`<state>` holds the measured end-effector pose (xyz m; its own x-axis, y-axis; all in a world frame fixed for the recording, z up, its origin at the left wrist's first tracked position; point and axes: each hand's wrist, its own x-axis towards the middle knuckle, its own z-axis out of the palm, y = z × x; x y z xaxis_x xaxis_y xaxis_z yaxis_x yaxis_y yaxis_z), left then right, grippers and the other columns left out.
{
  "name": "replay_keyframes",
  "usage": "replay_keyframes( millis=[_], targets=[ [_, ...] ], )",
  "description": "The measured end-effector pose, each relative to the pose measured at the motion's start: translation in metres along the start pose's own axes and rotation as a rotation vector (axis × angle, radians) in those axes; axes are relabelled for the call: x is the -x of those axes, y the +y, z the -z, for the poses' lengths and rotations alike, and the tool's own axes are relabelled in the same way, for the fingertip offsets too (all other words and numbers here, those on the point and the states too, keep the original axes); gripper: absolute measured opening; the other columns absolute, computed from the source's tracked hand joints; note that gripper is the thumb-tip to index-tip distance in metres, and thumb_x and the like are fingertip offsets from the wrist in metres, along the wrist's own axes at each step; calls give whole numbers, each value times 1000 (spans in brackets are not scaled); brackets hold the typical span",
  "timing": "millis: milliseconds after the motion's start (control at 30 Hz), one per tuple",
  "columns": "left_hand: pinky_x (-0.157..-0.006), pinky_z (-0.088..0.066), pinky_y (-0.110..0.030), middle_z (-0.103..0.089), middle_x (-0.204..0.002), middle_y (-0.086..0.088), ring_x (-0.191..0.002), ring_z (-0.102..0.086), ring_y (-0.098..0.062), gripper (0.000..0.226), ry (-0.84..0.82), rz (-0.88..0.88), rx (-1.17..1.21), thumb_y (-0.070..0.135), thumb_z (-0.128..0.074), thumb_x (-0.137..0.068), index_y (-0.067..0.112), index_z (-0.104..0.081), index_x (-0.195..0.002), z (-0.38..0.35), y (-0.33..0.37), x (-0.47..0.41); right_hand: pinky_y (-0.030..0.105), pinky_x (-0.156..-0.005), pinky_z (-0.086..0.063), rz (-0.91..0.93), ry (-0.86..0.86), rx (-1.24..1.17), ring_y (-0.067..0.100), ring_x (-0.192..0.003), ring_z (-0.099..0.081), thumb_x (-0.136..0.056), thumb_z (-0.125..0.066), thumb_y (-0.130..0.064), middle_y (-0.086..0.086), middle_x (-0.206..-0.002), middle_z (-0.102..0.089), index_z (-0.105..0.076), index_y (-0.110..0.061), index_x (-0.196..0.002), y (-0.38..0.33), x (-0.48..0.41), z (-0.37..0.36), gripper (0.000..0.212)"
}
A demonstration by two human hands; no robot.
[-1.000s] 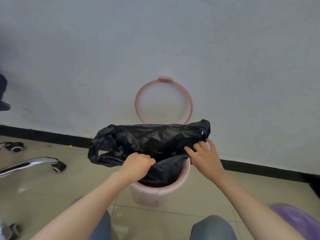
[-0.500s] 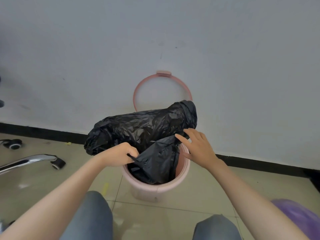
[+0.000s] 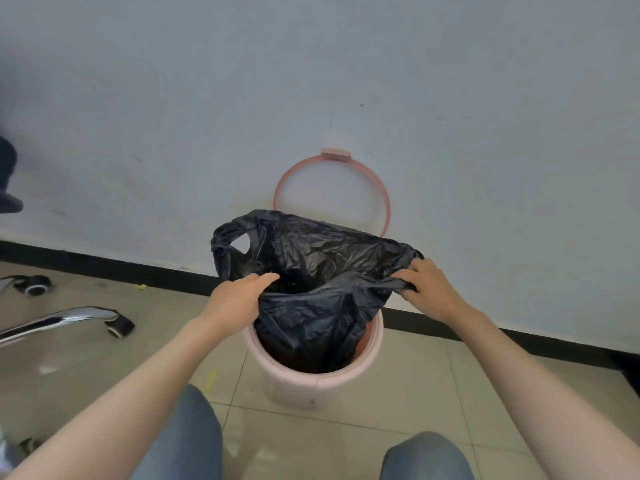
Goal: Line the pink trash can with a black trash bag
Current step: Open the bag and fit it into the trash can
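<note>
No readable text anywhere; only a tiny dark mark, too small to read, low on the pink trash can.

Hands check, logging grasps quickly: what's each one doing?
Left hand: closed on the black trash bag edge.
Right hand: closed on the bag's other side.

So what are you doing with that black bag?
A person is putting a black trash bag into a pink trash can on the floor. The left hand and right hand each grip the bag's top edge, stretching its mouth open above the can. The bottom hangs inside; the pink ring is tipped up against the wall.
</note>
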<state>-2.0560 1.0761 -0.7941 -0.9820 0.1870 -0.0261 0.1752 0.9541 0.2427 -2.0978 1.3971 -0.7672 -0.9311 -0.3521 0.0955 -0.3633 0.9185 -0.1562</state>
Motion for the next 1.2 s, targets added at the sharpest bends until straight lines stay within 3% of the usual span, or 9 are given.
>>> replay_keyframes(
  millis=[100, 200, 500, 600, 700, 800, 900, 1033, 1200],
  targets=[
    [-66, -48, -35, -50, -134, 0, -89, -62, -28, 60, 67, -170, 69, -8, -42, -85, 27, -43, -134, -10, 2, 6, 35, -74, -36, 107, -19, 82, 25, -82, -42, -71, -74, -21, 11, -81, -53, -63, -7, -81, -3, 16, -2, 20],
    [-59, -53, -28, -71, -104, -8, -79, -69, -26, 46, 184, -431, 34, -18, -68, -60, 17, -74, -89, -20, -6, 16, 30, -66, -38, 276, -77, 201, 19, -66, -46, -56, -83, -31, -2, -63, -49, -49, -16, -57, -14, 35, -14, 37],
    [-38, -40, -15, -69, -68, 14, -56, -60, -7, 34, -55, -506, -205, 12, -80, -29, 32, -68, -54, -70, -17, 50, 18, -47, -43, 434, -295, 467, 12, -54, -56, -38, -85, -20, -9, -55, -56, -57, -23, -58, -10, 79, -82, 35],
    [-42, -44, -15, -71, -83, 9, -78, -47, -10, 15, -78, -404, -231, 28, -66, -43, 31, -70, -57, -87, -18, 63, 18, -49, -43, 409, -264, 472, 13, -59, -58, -39, -84, -20, -8, -59, -59, -59, -24, -60, -11, 81, -92, 33],
    [-48, -52, -19, -71, -100, 4, -89, -40, -13, 38, 25, -246, -116, 29, -36, -62, 24, -73, -60, -101, -8, 72, 18, -54, -48, 323, -214, 422, 15, -65, -64, -41, -84, -21, -6, -64, -65, -60, -22, -61, -11, 81, -98, 31],
    [-95, -45, -35, -49, -135, -3, -119, -42, -27, 47, 29, 109, 249, 24, -27, -90, 8, -69, -101, -94, 21, 77, 20, -62, -53, 264, -186, 381, 17, -73, -68, -39, -84, -19, -4, -71, -69, -63, -20, -63, -10, 80, -103, 32],
    [-100, -35, -42, -39, -141, -11, -127, -35, -33, 42, 9, 411, 340, 33, -42, -92, 13, -45, -129, -81, 64, 71, 24, -69, -55, 137, -224, 316, 21, -81, -69, -42, -81, -23, 0, -83, -69, -67, -20, -75, -13, 83, -111, 36],
    [-108, -23, -45, -22, -150, -16, -137, -18, -35, 66, -52, 78, -17, 45, -50, -85, 19, -24, -141, -84, 100, 49, 38, -98, -39, 1, -353, 187, 35, -117, -46, -78, -51, -11, 17, -124, -51, -59, -10, -118, -22, 83, -113, 41],
    [-117, -4, -52, -13, -157, -9, -144, -1, -32, 61, -347, -138, -83, 49, -30, -94, 29, -7, -146, -105, 83, 26, 36, -85, -51, -67, -169, 99, 35, -112, -53, -74, -60, 2, 19, -118, -57, -68, 1, -98, -27, 85, -112, 25]
  ],
)
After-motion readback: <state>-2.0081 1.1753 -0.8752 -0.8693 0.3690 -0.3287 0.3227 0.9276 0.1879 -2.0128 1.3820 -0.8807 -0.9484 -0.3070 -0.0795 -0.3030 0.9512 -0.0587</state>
